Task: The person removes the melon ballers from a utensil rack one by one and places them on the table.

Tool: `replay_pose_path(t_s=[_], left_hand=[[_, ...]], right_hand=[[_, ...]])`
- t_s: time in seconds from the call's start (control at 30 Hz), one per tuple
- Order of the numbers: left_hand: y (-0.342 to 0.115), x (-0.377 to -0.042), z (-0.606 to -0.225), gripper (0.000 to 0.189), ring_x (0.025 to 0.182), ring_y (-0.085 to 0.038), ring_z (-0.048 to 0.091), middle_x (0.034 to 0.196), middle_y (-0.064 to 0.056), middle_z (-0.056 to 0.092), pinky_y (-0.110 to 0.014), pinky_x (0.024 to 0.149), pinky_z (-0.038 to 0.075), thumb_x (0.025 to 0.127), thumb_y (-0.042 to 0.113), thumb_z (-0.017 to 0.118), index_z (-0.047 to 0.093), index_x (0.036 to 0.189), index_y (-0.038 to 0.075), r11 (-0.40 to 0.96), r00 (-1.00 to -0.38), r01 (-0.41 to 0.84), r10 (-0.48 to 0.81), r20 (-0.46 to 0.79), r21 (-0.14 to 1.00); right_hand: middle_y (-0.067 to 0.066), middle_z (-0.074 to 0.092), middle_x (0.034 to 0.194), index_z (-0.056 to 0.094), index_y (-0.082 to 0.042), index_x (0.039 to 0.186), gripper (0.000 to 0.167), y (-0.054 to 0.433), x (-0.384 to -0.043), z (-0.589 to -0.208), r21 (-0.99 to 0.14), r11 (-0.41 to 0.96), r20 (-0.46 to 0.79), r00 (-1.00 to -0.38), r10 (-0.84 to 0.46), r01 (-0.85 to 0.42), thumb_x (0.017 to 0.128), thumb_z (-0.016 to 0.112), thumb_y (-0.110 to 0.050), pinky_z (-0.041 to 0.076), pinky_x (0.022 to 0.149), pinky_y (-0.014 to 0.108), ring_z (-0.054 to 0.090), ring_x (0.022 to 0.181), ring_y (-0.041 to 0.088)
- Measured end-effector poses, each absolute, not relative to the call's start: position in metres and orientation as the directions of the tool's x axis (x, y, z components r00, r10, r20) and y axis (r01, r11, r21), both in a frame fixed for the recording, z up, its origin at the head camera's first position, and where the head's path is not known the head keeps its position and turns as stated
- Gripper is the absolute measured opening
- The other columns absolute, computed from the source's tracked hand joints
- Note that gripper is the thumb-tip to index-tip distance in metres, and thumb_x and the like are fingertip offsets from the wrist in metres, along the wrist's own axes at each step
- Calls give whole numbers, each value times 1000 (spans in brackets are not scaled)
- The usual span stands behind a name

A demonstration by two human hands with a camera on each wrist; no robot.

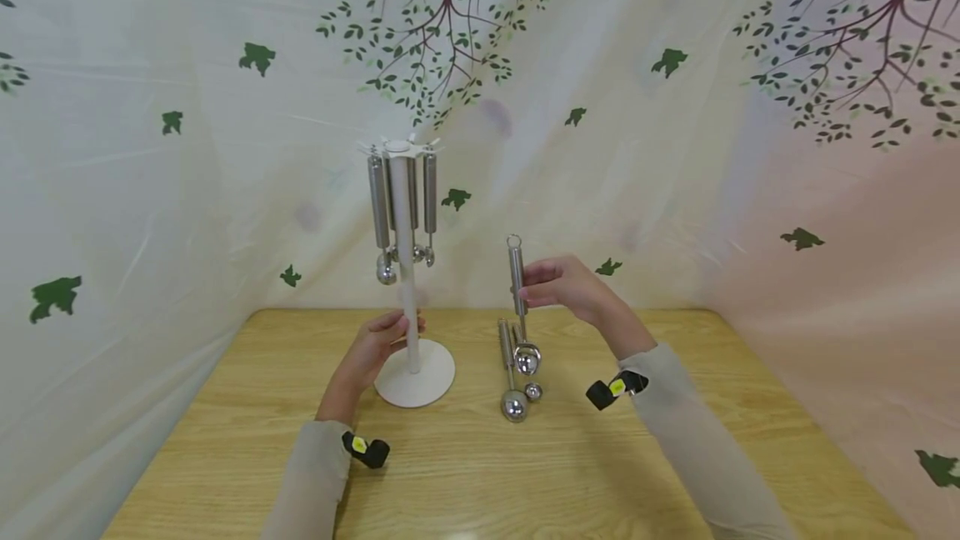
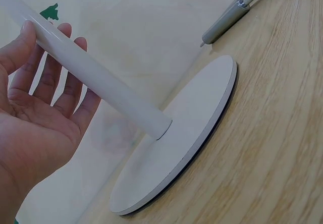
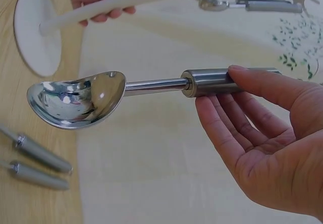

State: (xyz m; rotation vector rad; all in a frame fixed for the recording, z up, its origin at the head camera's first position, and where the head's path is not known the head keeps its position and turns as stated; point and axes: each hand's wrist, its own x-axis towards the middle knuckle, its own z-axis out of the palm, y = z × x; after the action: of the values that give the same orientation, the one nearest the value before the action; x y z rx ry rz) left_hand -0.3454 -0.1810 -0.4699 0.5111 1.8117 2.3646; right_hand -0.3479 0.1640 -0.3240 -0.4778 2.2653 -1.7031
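Note:
My right hand pinches the steel handle of an ice cream scoop between thumb and fingers. The scoop hangs upright above the table, its shiny oval bowl at the lower end and a ring on top. With thumb in front and fingers behind, my left hand holds the lower pole of a white utensil stand. The stand's round base rests on the table. Several steel-handled utensils hang from its hooked top. Beneath the held scoop lie a larger round-headed utensil and one with a small round head.
The wooden table meets a pale hanging sheet printed with leaves and branches at the back. More of that sheet stands at both sides. The lying utensils are just right of the stand's base.

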Motion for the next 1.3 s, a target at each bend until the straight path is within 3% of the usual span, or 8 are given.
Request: replay_pose_path(t_s=[0.1, 0.17, 0.33, 0.4, 0.7, 0.9, 1.17, 1.3], left_hand=[[-181, -346, -470, 24, 104, -7, 71, 105, 10, 76, -25, 95, 54, 106, 15, 52, 74, 114, 22, -282, -934, 110, 300, 196, 953], [-181, -346, -471, 24, 104, -7, 71, 105, 10, 76, -25, 96, 54, 106, 15, 53, 72, 119, 16, -283, -933, 110, 302, 197, 953], [-181, -347, -470, 24, 105, -7, 70, 105, 12, 76, -26, 98, 52, 107, 16, 52, 74, 115, 23, -272, -932, 109, 307, 194, 956], [-181, -347, -470, 27, 105, -6, 70, 105, 12, 76, -26, 98, 52, 107, 16, 52, 74, 106, 31, -269, -932, 109, 308, 192, 957], [-180, -346, -470, 28, 105, -6, 70, 105, 12, 76, -25, 97, 53, 107, 15, 52, 75, 105, 32, -276, -932, 102, 310, 189, 956], [-180, -345, -470, 28, 105, -6, 70, 105, 13, 76, -25, 98, 52, 107, 16, 52, 75, 105, 32, -271, -933, 102, 308, 187, 957], [-180, -346, -471, 27, 105, -6, 70, 105, 12, 76, -25, 97, 53, 107, 16, 53, 75, 106, 32, -275, -934, 104, 303, 189, 956], [-181, -346, -471, 27, 106, -6, 70, 105, 12, 76, -25, 97, 53, 106, 17, 53, 75, 104, 33, -274, -935, 103, 302, 187, 956]], right_hand=[[13, 72, 113, 58, 8, 132, 41, 177, -350, -332, -960, 267, -32, -915, -403, -84, 94, 70, -1, 58, 98, 41, 73, 100, 20], [15, 71, 116, 57, 9, 134, 43, 185, -352, -337, -958, 276, -44, -918, -395, -73, 94, 70, -2, 58, 98, 40, 73, 100, 19], [22, 66, 126, 53, 10, 138, 48, 204, -354, -350, -952, 300, -69, -923, -378, -52, 96, 69, -4, 56, 101, 42, 71, 104, 18], [23, 66, 127, 52, 11, 139, 48, 210, -355, -356, -952, 303, -74, -924, -375, -46, 96, 69, -5, 55, 102, 43, 71, 104, 19], [11, 72, 116, 49, 14, 139, 48, 228, -359, -381, -966, 259, -98, -928, -360, 2, 97, 66, -3, 57, 100, 41, 72, 101, 17], [24, 66, 129, 45, 15, 142, 50, 232, -362, -398, -969, 247, -99, -923, -373, 4, 99, 63, -4, 56, 100, 41, 72, 103, 16], [34, 59, 136, 43, 18, 142, 49, 232, -367, -415, -979, 203, -88, -919, -385, 9, 100, 61, -1, 57, 99, 39, 71, 110, 25], [35, 57, 137, 45, 18, 140, 48, 231, -369, -421, -982, 189, -93, -919, -383, 20, 100, 61, -2, 58, 97, 37, 72, 107, 22]])
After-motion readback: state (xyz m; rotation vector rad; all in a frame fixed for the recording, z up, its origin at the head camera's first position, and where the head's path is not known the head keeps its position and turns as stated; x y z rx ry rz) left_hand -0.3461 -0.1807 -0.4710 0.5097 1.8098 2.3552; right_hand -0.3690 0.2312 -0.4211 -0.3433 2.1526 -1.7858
